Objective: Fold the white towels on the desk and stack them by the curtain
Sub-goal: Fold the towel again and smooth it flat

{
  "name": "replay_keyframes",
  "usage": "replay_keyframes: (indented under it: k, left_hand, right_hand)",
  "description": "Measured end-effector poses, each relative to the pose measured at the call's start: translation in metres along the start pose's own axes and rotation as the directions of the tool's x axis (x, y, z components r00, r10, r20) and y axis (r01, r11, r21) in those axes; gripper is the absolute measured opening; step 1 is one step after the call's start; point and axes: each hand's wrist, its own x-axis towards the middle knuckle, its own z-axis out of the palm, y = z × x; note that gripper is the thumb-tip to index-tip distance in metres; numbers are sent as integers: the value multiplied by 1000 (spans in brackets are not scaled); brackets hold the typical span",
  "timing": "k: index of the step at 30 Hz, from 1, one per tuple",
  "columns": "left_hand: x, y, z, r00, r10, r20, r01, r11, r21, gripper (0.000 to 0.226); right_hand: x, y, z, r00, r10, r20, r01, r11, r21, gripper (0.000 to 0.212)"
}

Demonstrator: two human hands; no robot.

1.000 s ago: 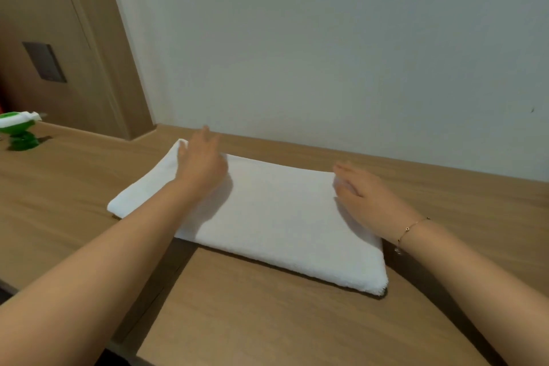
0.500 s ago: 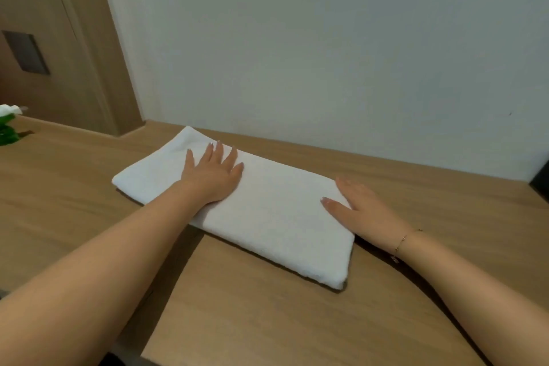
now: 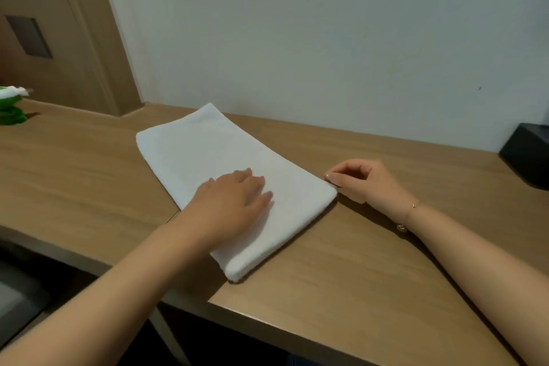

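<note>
A white towel (image 3: 208, 154), folded into a long strip, lies slantwise on the wooden desk (image 3: 371, 261), running from near the wall to the front edge. My left hand (image 3: 234, 199) rests flat on the towel's near half, fingers straight. My right hand (image 3: 362, 181) is at the towel's right corner, with thumb and forefinger pinching the corner's edge and the other fingers curled. No curtain is in view.
A green and white object (image 3: 12, 107) sits at the far left of the desk. A black box (image 3: 527, 154) stands at the right by the wall. A wooden door panel (image 3: 59, 33) rises at the back left. The desk's front edge drops off below my left arm.
The towel has turned so its near end points toward the front edge. My left hand slid down to the near half. My right hand moved off the top and pinched the right corner.
</note>
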Motion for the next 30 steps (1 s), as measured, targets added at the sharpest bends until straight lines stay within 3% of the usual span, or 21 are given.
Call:
replay_keyframes:
  k: [4,9,11,14,16,18,20,22,24,26,30]
  left_hand:
    - [-12,-3,17,999,23,47,-29,991,128,62]
    - [-5,-19,14,994,95,62,-101,989,105,63]
    - [-11,-30,10,990,140,-32,-141,990,-24,59]
    - [-39,-43,6,937,164,-307,-236,948,-215,42]
    - [-63,-44,8,923,139,-359,-264,908,-326,41]
    - [-84,-45,16,918,144,-371,-268,912,-311,43]
    - [-97,-50,24,889,152,-433,-261,943,-205,43]
    - [-103,-54,28,854,141,-501,-251,955,-159,42]
    - [-107,-56,29,835,139,-532,-262,951,-165,38]
    - [-109,-55,31,830,153,-537,-278,947,-160,34]
    - [-111,-53,32,815,188,-548,-291,951,-106,34]
  right_hand:
    - [-1,6,6,993,-117,15,117,951,-286,18]
    - [-9,-4,12,996,-85,36,92,935,-344,27]
    - [-11,-8,13,995,-84,62,100,940,-327,27]
    - [-16,-12,17,992,-80,100,101,968,-232,25]
    - [-18,-13,18,992,-63,112,83,980,-179,21]
    - [-22,-13,20,991,-53,121,69,989,-129,22]
    - [-26,-15,19,983,-150,108,156,986,-50,46]
    - [-33,-20,18,926,-366,93,374,922,-99,66]
    - [-38,-24,18,797,-568,205,604,750,-269,58]
    - [-38,-23,22,718,-601,349,696,616,-370,45]
    - [-36,-14,29,669,-618,414,743,555,-372,31]
